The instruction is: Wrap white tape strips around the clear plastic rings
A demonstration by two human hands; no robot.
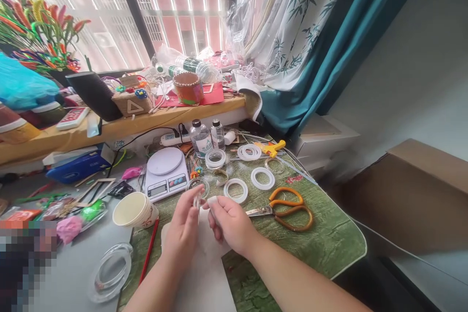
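My left hand point(185, 222) is closed on a clear ring point(197, 202), seen nearly edge-on between thumb and fingers. My right hand point(231, 220) pinches a small white piece point(212, 200) close to that ring; whether it is paper or cloth I cannot tell. Under both hands lies a white sheet point(204, 278). Just beyond the fingers, white ring molds point(236, 190) lie on the green tabletop. Scissors with orange handles point(292, 209) rest beside my right hand, their blades partly hidden by it. A red pencil point(149, 251) lies left of my left wrist.
Stacked paper cups point(133, 209) and a white digital scale point(167, 173) stand to the left. Two dark-capped bottles point(201, 139) are at the back, with a yellow glue gun point(272, 147) to their right. Clear rings point(93, 278) lie front left. A cluttered windowsill point(215, 106) runs behind.
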